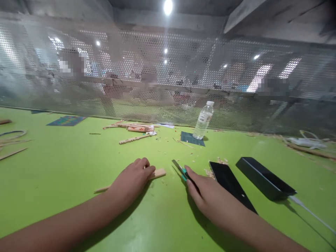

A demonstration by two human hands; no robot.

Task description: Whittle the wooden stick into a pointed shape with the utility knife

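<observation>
My left hand is closed over a pale wooden stick lying low over the green table. One flat, wider end of the stick sticks out to the right of my fingers, and a thin tapered end shows at the left by my wrist. In my right hand is a knife with a teal and dark handle, gripped with its blade pointing up and left. The blade is apart from the stick. My palm hides most of the handle.
Beside my right hand lie a black flat slab with wood shavings and a black open box with a white cable. A water bottle stands on a dark sheet. Wooden strips lie farther back before a perforated metal screen; people are behind it.
</observation>
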